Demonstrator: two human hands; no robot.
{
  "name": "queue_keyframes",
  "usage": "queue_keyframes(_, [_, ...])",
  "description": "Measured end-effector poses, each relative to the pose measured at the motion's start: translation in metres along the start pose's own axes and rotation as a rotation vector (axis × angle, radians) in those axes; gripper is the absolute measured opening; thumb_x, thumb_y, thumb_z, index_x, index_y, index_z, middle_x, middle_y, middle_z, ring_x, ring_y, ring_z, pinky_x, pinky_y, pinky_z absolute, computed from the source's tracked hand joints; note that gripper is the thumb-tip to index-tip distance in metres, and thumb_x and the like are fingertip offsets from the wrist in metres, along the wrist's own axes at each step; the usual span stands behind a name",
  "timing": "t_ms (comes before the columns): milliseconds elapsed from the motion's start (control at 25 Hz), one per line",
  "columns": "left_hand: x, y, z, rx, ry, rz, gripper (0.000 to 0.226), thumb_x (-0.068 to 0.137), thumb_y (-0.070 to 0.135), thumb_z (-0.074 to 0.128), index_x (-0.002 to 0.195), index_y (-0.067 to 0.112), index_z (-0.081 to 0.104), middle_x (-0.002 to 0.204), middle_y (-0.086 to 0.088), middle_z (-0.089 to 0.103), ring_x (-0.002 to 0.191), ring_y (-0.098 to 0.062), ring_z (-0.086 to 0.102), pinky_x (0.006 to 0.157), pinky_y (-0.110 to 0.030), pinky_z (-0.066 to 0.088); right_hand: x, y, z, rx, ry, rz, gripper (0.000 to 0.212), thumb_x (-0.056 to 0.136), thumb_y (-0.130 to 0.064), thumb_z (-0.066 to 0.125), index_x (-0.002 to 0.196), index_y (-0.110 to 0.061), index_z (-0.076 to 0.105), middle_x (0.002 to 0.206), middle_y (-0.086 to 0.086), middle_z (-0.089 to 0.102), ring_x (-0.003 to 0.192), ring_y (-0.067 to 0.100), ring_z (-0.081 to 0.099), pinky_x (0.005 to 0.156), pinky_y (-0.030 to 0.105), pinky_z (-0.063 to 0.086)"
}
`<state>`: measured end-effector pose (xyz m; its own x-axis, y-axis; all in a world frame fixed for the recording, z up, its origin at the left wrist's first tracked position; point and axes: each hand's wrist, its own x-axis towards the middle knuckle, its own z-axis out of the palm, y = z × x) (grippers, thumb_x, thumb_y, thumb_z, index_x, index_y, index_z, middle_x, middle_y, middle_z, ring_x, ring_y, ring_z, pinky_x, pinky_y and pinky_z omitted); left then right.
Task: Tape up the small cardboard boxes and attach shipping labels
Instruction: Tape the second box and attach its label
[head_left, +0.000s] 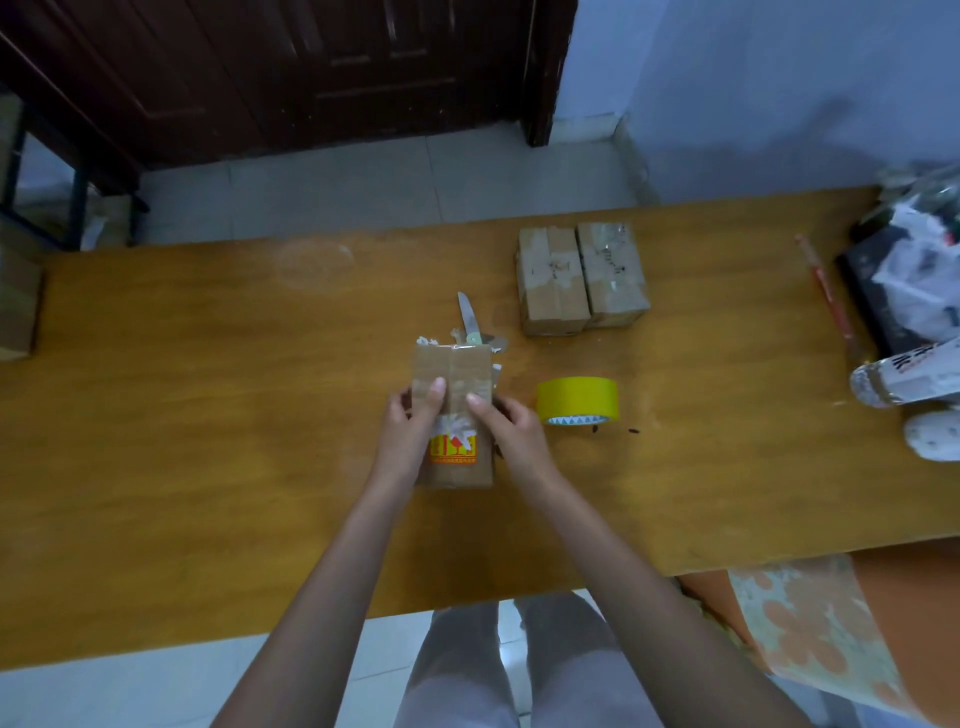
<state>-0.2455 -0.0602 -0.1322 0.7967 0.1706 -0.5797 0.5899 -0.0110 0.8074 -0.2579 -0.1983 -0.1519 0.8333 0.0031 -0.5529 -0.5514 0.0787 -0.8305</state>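
A small cardboard box (453, 370) with an orange printed patch and torn white label scraps stands at the middle of the wooden table (208, 415). My left hand (410, 431) grips its left side, thumb pressed on the top face. My right hand (506, 428) holds the right side, thumb on the top near the centre seam. A yellow tape roll (576, 399) lies just right of my right hand. Scissors (470, 325) lie behind the box, partly hidden by it. Two taped boxes (582, 278) sit side by side further back on the right.
A bottle (904, 376) lies on its side at the right edge, beside a dark box piled with plastic bags (914, 275) and a red stick (828, 291). Another cardboard box (18, 306) sits at the far left. A patterned cloth (821, 629) hangs off to the lower right.
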Motion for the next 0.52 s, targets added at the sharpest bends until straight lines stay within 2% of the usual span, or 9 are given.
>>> queue_keyframes(40, [-0.005,0.001,0.006,0.013,-0.03,-0.005,0.023,0.091,0.052,0.057,0.105,0.033,0.057,0.101,0.012,0.066,0.085,-0.001,0.065,0.062,-0.018,0.049,-0.001,-0.006,-0.005,-0.011,-0.003,-0.009,0.042,0.084,-0.044,0.07,0.114,-0.015,0.067,0.105,0.003,0.073,0.096,0.019,0.07,0.089,0.04,0.056])
queue_keyframes(120, [-0.013,0.009,0.018,0.047,-0.021,0.05,0.02,0.094,0.048,0.055,0.102,0.031,0.06,0.098,0.011,0.068,0.085,-0.002,0.067,0.067,-0.023,0.052,-0.006,-0.019,-0.007,-0.15,0.065,-0.019,0.054,0.072,-0.064,0.068,0.107,-0.022,0.069,0.1,-0.005,0.074,0.092,0.011,0.07,0.086,0.038,0.056])
queue_keyframes(200, [-0.016,0.016,0.028,0.099,0.022,0.144,0.024,0.096,0.043,0.054,0.106,0.022,0.06,0.099,0.006,0.069,0.091,-0.012,0.067,0.077,-0.031,0.053,-0.012,-0.03,-0.006,-0.344,0.174,-0.031,0.068,0.061,-0.083,0.055,0.099,-0.028,0.068,0.093,-0.012,0.071,0.087,0.005,0.066,0.078,0.031,0.054])
queue_keyframes(240, [-0.017,0.018,0.032,0.141,0.052,0.193,0.026,0.097,0.042,0.053,0.106,0.019,0.06,0.097,0.005,0.068,0.091,-0.014,0.066,0.077,-0.03,0.052,-0.013,-0.034,-0.007,-0.417,0.217,-0.043,0.071,0.061,-0.086,0.049,0.097,-0.028,0.068,0.09,-0.012,0.07,0.084,0.005,0.065,0.074,0.03,0.051])
queue_keyframes(360, [-0.023,0.02,0.04,0.252,0.13,0.282,0.034,0.1,0.044,0.045,0.107,0.015,0.061,0.095,0.004,0.068,0.088,-0.014,0.063,0.07,-0.026,0.045,-0.016,-0.045,-0.013,-0.575,0.23,-0.096,0.064,0.079,-0.08,0.04,0.095,-0.024,0.066,0.085,-0.01,0.068,0.079,0.009,0.063,0.069,0.031,0.048])
queue_keyframes(520, [-0.028,0.018,0.045,0.261,0.116,0.262,0.049,0.103,0.048,0.032,0.107,0.01,0.062,0.1,-0.006,0.069,0.091,-0.021,0.066,0.081,-0.038,0.052,-0.019,-0.049,-0.023,-0.668,0.186,-0.112,0.061,0.094,-0.067,0.029,0.096,-0.017,0.064,0.087,-0.003,0.066,0.083,0.017,0.061,0.073,0.035,0.047])
